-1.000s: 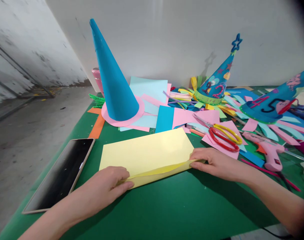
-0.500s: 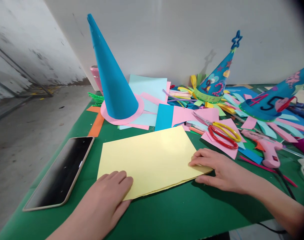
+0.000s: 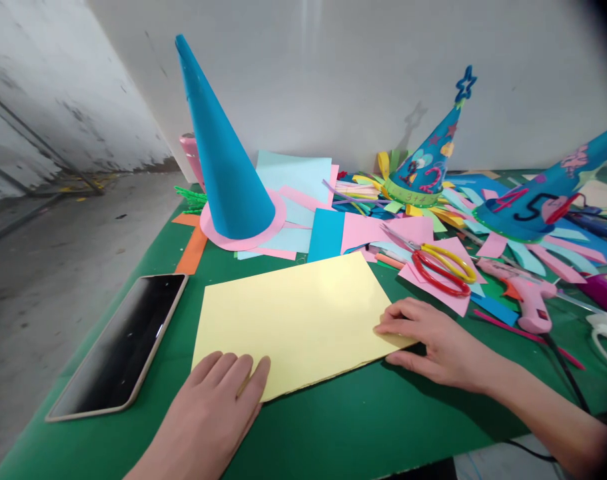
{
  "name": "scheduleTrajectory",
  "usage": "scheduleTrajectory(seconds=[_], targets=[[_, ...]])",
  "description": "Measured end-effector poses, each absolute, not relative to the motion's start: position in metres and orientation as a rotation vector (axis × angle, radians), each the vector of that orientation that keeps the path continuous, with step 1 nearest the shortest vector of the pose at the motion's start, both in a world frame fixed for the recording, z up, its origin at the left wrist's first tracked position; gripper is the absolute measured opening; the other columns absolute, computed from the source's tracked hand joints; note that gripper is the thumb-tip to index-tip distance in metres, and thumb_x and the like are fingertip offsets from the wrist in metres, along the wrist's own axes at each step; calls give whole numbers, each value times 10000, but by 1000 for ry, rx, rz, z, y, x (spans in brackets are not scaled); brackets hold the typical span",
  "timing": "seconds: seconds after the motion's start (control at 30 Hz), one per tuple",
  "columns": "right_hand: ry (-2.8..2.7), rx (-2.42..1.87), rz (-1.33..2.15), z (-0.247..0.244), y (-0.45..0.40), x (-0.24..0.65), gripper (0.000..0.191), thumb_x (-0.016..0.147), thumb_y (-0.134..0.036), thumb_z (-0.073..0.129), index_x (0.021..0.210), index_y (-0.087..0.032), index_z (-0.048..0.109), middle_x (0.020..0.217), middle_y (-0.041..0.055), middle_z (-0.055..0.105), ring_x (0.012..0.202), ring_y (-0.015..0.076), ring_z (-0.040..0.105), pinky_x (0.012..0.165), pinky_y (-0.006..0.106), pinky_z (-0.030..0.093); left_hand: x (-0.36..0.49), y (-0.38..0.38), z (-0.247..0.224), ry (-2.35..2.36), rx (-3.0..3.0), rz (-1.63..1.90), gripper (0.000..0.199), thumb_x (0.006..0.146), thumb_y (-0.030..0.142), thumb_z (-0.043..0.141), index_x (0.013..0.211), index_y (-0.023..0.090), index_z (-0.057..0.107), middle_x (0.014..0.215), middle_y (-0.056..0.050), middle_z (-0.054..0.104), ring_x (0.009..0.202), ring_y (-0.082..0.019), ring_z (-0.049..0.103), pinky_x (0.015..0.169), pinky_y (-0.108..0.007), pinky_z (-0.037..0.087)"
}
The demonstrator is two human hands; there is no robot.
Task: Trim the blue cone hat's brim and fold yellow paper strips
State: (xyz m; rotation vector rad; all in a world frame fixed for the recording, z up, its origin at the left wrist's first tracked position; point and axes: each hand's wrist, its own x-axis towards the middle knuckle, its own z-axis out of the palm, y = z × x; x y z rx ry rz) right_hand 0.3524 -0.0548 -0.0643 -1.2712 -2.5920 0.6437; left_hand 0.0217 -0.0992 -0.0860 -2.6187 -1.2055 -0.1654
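Pale yellow paper [image 3: 293, 320], seemingly more than one layer, lies on the green table [image 3: 343, 423]. Its near left corner is under my left hand [image 3: 218, 400], whose fingers rest flat on top. At the near right corner my right hand [image 3: 433, 343] pinches the paper, fingers above and thumb at the edge. Behind the paper a tall plain blue cone [image 3: 228, 173] stands on a pink ring [image 3: 278, 230]. A phone [image 3: 128, 343] lies to the left.
Scissors [image 3: 440, 270] with red and yellow handles, a pink glue gun [image 3: 530, 300] and paper scraps lie at the right. Two decorated cone hats, one [image 3: 426, 163] near the wall and another [image 3: 533, 207] further right, stand behind them. Orange strips [image 3: 192, 250] lie near the left edge.
My left hand has shifted slightly right and nearer, and its thumb no longer shows under the paper's edge. My right hand keeps its pinch. The view has shifted a little.
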Motion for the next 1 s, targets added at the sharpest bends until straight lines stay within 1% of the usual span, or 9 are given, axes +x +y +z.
scheduleTrajectory(seconds=[0.1, 0.2, 0.4, 0.5, 0.63, 0.77, 0.83, 0.9, 1.0], targets=[[-2598, -1255, 605, -66, -55, 352, 294, 807, -371, 526, 1062, -231, 565, 998, 75, 543, 912, 201, 501, 776, 361, 408, 20, -100, -90, -1163, -2578, -218, 328, 775, 18, 360, 1022, 175, 507, 835, -37, 582, 806, -208, 522, 827, -413, 355], [-2610, -1249, 572, -67, -56, 351, 306, 800, -375, 535, 1063, -222, 567, 998, 88, 549, 903, 211, 507, 768, 376, 411, 20, -101, -90, -1178, -2625, -217, 333, 774, 33, 346, 1018, 192, 507, 879, -41, 594, 872, -217, 528, 876, -429, 334], [-2614, -1205, 502, -71, -56, 355, 320, 796, -359, 543, 1086, -223, 555, 1003, 98, 566, 909, 220, 513, 759, 378, 417, 23, -103, -80, -1224, -2649, -81, 337, 777, 21, 353, 1012, 195, 520, 865, -40, 605, 847, -200, 536, 859, -398, 360], [-2633, -1167, 436, -76, -55, 363, 289, 806, -334, 533, 1068, -215, 557, 990, 95, 575, 902, 211, 520, 742, 361, 417, 22, -104, -79, -1249, -2665, -99, 333, 788, 24, 352, 1021, 196, 517, 874, -35, 603, 861, -199, 529, 868, -395, 357], [-2640, -1121, 344, -83, -53, 370, 217, 824, -271, 514, 1027, -219, 572, 942, 78, 591, 868, 185, 527, 727, 341, 409, 20, -100, -80, -1248, -2723, -170, 272, 809, 63, 375, 1010, 178, 516, 829, -38, 577, 810, -192, 518, 805, -388, 385], [-2634, -1092, 295, -88, -51, 372, 212, 830, -222, 500, 1028, -230, 577, 926, 65, 603, 851, 174, 535, 713, 333, 407, 18, -92, -77, -1268, -2796, -125, 182, 828, 137, 405, 935, 197, 540, 775, -21, 558, 719, -169, 516, 694, -330, 420], [-2626, -1091, 285, -90, -50, 372, 216, 838, -208, 486, 1032, -230, 579, 928, 68, 608, 853, 174, 536, 712, 333, 411, 18, -89, -73, -1292, -2844, -102, 154, 836, 178, 411, 897, 214, 547, 765, -9, 559, 691, -159, 518, 671, -308, 426], [-2600, -1092, 296, -90, -49, 372, 211, 844, -205, 476, 1024, -227, 585, 922, 72, 612, 846, 174, 536, 705, 329, 415, 19, -87, -68, -1349, -2889, -97, 164, 847, 209, 393, 868, 228, 554, 767, -6, 562, 687, -157, 521, 662, -295, 422], [-2558, -1107, 403, -84, -45, 368, 185, 856, -229, 463, 982, -221, 599, 897, 67, 614, 822, 168, 537, 688, 312, 418, 22, -81, -58, -1528, -2962, -53, 248, 872, 262, 328, 823, 229, 569, 767, -16, 553, 706, -164, 519, 664, -296, 401]])
